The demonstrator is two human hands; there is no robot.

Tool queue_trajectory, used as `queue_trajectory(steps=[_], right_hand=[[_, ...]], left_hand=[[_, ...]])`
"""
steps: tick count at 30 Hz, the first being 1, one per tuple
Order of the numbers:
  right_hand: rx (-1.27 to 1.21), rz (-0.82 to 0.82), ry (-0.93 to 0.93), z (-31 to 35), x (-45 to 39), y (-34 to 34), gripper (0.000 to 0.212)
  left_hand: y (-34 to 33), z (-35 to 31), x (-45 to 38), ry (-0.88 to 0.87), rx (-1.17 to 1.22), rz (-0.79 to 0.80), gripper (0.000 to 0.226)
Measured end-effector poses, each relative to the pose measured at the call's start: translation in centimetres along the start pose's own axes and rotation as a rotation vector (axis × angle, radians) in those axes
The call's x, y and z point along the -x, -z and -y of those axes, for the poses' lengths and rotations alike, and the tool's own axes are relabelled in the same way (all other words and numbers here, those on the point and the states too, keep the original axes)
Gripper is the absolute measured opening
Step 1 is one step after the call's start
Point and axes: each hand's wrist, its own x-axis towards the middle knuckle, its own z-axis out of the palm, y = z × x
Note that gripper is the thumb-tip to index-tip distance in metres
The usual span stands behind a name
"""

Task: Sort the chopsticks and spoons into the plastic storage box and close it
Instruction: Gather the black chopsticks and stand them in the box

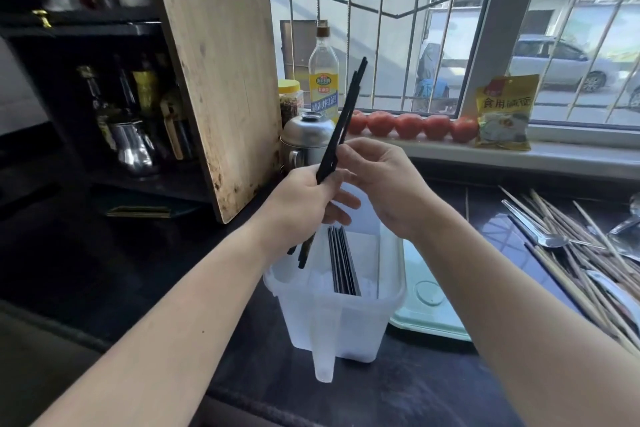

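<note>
My left hand (304,204) grips a bundle of black chopsticks (341,125), held upright and tilted right, above the translucent plastic storage box (346,329). My right hand (384,180) touches the bundle at its middle, fingertips curled against it. Several dark chopsticks (343,263) lie inside the box along its middle. The box's pale green lid (429,305) lies flat on the counter just right of it. A heap of wooden chopsticks (588,260) with metal spoons (540,232) lies on the counter at the right.
A wooden cutting board (221,73) leans against a dark shelf on the left. A steel pot (304,139), a bottle (323,80) and a jar stand behind the box. Tomatoes (408,125) and a yellow packet (504,111) line the windowsill.
</note>
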Motion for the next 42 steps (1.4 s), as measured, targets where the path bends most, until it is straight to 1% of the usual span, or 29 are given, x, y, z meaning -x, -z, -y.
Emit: queue_trajectory(steps=[1, 3, 4, 5, 7, 9, 10, 12, 15, 17, 18, 19, 20, 21, 23, 24, 25, 27, 30, 33, 34, 35, 37, 38, 39, 40, 42], right_hand=[[-0.025, -0.076, -0.012, 0.1, -0.1, 0.0, 0.019], [0.028, -0.283, -0.075, -0.2, -0.6, 0.1, 0.021], [0.093, -0.344, -0.106, -0.4, -0.9, 0.1, 0.022], [0.202, -0.360, -0.125, -0.5, -1.0, -0.1, 0.023], [0.549, -0.279, -0.148, -0.8, -1.2, -0.7, 0.021], [0.912, -0.124, -0.200, -0.8, -1.2, -1.4, 0.022], [1.046, -0.045, -0.231, -1.0, -1.2, -1.8, 0.021], [1.229, 0.061, -0.309, -1.3, -1.1, -2.2, 0.021], [1.355, 0.108, -0.397, -1.4, -1.0, -2.5, 0.028], [1.354, 0.081, -0.402, -1.4, -1.1, -2.5, 0.023], [1.309, 0.027, -0.369, -1.4, -1.2, -2.4, 0.017], [1.212, -0.036, -0.320, -1.4, -1.4, -2.2, 0.017], [1.048, -0.100, -0.276, -1.3, -1.5, -2.0, 0.022], [0.809, -0.147, -0.239, -0.9, -1.5, -1.9, 0.026], [0.370, -0.146, -0.189, 0.2, -0.8, -1.8, 0.027], [0.252, -0.111, -0.147, 0.6, -0.5, -1.5, 0.026], [0.205, -0.067, -0.098, 0.8, -0.2, -1.2, 0.024], [0.173, 0.000, -0.034, 0.6, 0.0, -0.6, 0.018], [0.126, -0.027, -0.030, 0.3, -0.1, -0.2, 0.011], [0.042, -0.006, -0.045, 0.4, 0.0, -0.1, 0.010], [0.000, -0.030, -0.034, 0.5, 0.0, -0.2, 0.010], [-0.049, -0.095, -0.015, 0.7, 0.0, -0.2, 0.010], [-0.067, -0.316, 0.015, 1.3, -0.2, 0.2, 0.013], [0.002, -0.417, 0.022, 1.5, -0.3, 0.5, 0.015], [0.112, -0.479, 0.021, 1.6, -0.4, 0.9, 0.017], [0.241, -0.487, 0.009, 1.6, -0.5, 1.3, 0.018], [0.502, -0.381, -0.072, 1.4, -0.6, 1.4, 0.021]], left_hand=[[0.0, 0.1, -0.1, 0.007, 0.011, -0.019, 0.031], [0.1, 0.2, -0.3, 0.034, 0.059, -0.099, 0.031], [0.1, 0.2, -0.4, 0.048, 0.098, -0.143, 0.031], [0.2, 0.3, -0.4, 0.057, 0.149, -0.182, 0.031], [0.5, 0.6, -0.5, 0.056, 0.233, -0.253, 0.032], [0.7, 0.9, -0.6, 0.047, 0.240, -0.300, 0.032], [0.7, 1.0, -0.6, 0.043, 0.231, -0.307, 0.031], [0.6, 1.0, -0.6, 0.037, 0.188, -0.293, 0.031], [0.5, 0.6, -0.5, 0.025, 0.159, -0.260, 0.031], [0.5, 0.5, -0.5, 0.018, 0.179, -0.248, 0.028], [0.5, 0.4, -0.5, 0.016, 0.184, -0.251, 0.026], [0.5, 0.4, -0.5, 0.013, 0.187, -0.257, 0.025], [0.6, 0.5, -0.6, 0.011, 0.193, -0.260, 0.024], [0.6, 0.5, -0.6, 0.011, 0.202, -0.259, 0.024], [0.7, 0.6, -0.7, 0.023, 0.224, -0.236, 0.026], [0.6, 0.6, -0.8, 0.035, 0.232, -0.222, 0.026], [0.6, 0.5, -0.8, 0.047, 0.234, -0.208, 0.025], [0.5, 0.4, -0.7, 0.055, 0.220, -0.179, 0.023], [0.4, 0.2, -0.4, 0.030, 0.152, -0.109, 0.028], [0.3, 0.0, -0.1, -0.006, 0.042, -0.066, 0.031], [0.3, -0.1, 0.0, -0.015, 0.024, -0.064, 0.030], [0.3, -0.1, 0.0, -0.017, 0.031, -0.073, 0.029], [0.2, -0.1, 0.0, 0.005, 0.092, -0.128, 0.029], [0.2, -0.1, -0.1, 0.020, 0.124, -0.168, 0.030], [0.3, -0.1, -0.2, 0.027, 0.153, -0.207, 0.030], [0.3, 0.0, -0.3, 0.027, 0.167, -0.245, 0.031], [0.5, 0.4, -0.6, 0.020, 0.112, -0.309, 0.030]])
